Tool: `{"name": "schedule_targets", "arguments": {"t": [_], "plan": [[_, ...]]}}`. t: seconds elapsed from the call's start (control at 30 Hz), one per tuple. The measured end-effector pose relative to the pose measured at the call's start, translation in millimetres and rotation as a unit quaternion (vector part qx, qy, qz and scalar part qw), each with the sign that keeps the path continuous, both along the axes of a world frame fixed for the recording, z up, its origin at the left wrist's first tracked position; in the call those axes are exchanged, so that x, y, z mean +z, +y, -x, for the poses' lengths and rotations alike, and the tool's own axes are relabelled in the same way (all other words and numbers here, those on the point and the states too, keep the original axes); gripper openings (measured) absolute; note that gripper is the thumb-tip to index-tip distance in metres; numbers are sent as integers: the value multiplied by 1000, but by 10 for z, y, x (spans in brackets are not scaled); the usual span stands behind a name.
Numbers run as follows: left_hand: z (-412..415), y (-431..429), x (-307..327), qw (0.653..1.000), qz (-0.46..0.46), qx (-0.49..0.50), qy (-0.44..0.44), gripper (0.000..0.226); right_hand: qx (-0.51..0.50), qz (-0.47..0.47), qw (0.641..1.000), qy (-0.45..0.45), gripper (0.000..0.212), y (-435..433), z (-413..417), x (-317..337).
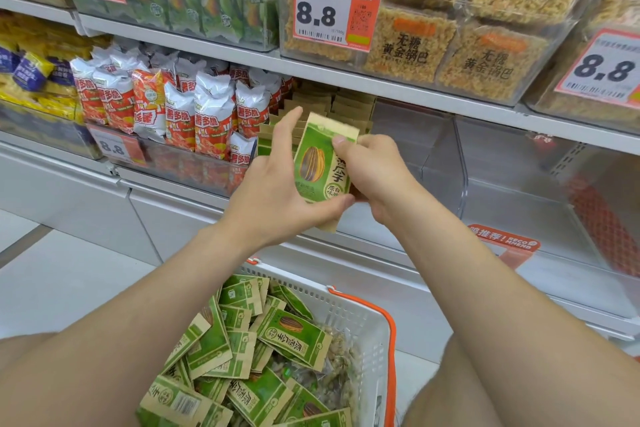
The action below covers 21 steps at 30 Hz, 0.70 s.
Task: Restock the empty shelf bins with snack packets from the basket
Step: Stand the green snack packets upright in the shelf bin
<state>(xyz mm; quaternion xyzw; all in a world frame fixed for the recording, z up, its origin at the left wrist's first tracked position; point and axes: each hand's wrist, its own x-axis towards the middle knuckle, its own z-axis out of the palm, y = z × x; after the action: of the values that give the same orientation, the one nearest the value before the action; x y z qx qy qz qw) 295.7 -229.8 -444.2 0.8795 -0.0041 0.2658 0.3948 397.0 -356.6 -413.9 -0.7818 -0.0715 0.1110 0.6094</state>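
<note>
Both hands hold one green seed packet (pixel 320 163) upright in front of the lower shelf (pixel 398 88). The right hand (pixel 377 177) grasps its right edge, thumb on the front near the top and fingers behind. The left hand (pixel 273 191) supports it from the left, thumb laid across the lower front and the visible fingers straight, pointing up. Just behind the packet stands a clear bin (pixel 349 107), partly filled with rows of similar packets. To its right is an empty bin (pixel 519 191). To its left stand red and white bags (pixel 180 111). Below the arms, a white basket (pixel 349 305) with an orange handle holds a heap of loose packets (pixel 242 357).
</note>
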Motion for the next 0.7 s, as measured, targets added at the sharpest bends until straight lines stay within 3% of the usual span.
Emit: {"name": "schedule_targets", "arguments": {"t": [0.07, 0.13, 0.27, 0.37, 0.53, 0.7], "plan": [[-38, 78, -13, 999, -30, 3, 36, 131, -15, 66, 981, -181, 29, -29, -1, 20], [-86, 166, -76, 993, -100, 23, 58, 122, -4, 128, 931, -342, 20, -96, 79, 101], [-125, 203, -171, 980, -174, 67, 65, 83, -19, 143, 868, -475, 24, -178, 182, 214], [-156, 217, -221, 977, -197, 73, 45, 75, -36, 190, 865, -463, 27, -167, 146, 171], [-174, 259, -274, 966, -230, 98, 61, 78, 18, 242, 928, -281, 30, -179, -43, -5], [-152, 267, -271, 965, -237, 91, 70, 84, 6, 331, 921, -207, 47, -190, -216, -158]]}}
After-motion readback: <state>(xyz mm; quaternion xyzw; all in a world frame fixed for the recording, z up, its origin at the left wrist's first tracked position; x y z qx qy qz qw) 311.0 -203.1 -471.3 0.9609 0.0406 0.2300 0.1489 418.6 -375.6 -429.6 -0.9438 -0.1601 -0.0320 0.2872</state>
